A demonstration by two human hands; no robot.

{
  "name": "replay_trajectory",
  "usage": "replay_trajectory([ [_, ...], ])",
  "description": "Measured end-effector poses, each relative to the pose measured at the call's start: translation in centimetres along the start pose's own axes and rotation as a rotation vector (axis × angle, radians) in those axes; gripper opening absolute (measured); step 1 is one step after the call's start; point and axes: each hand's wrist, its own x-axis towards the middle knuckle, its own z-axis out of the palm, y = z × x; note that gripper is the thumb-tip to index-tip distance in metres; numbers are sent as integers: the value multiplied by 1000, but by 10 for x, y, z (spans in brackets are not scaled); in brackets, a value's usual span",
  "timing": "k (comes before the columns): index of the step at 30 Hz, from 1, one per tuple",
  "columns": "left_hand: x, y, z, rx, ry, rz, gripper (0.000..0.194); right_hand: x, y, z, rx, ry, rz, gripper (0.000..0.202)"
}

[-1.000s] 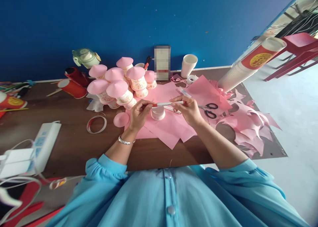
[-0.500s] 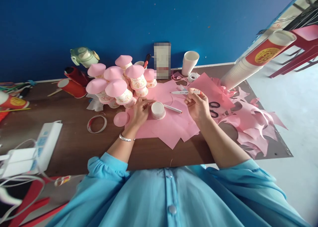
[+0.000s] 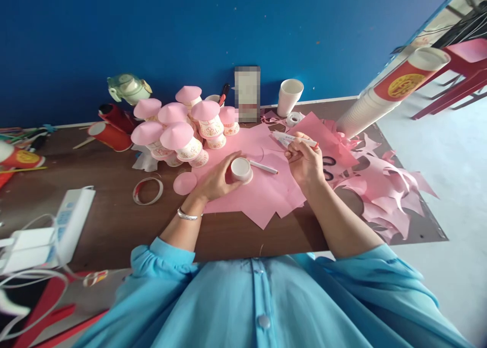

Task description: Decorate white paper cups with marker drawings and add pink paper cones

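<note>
My left hand [image 3: 219, 179] is curled round a small white paper cup [image 3: 241, 170], thumb at the near side and fingers behind it. In my right hand [image 3: 305, 160] is a white marker [image 3: 286, 138], held between thumb and fingers with its tip pointing left. A second white marker [image 3: 265, 167] lies on the pink paper sheets [image 3: 262, 206], just right of the cup. Left of these stand several small paper-cup towers [image 3: 206, 126] with pink cone roofs and drawn patterns. A pink paper disc [image 3: 185, 183] lies by my left wrist.
A tall stack of paper cups [image 3: 380, 97] leans at the right, above pink paper scraps [image 3: 384, 185]. Scissors handles [image 3: 328, 168] show beside my right hand. A tape roll [image 3: 148, 191] and power strip [image 3: 72, 221] lie left. A phone-like panel [image 3: 247, 94] stands by the wall.
My left hand has closed round the cup, which is now slightly tilted. My right hand has shifted a little to the right with the marker.
</note>
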Motion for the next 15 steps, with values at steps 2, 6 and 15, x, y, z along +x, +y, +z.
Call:
replay_trajectory([
  [2, -1, 1, 2, -51, 81, -40, 75, 0, 1, 0, -3, 8, -12, 48],
  [6, -4, 7, 12, -371, 289, -126, 56, -5, -1, 3, -66, 15, -74, 51],
  [15, 1, 29, 32, -1063, 201, -301, 64, -29, -2, 22, -275, -116, -295, 30],
])
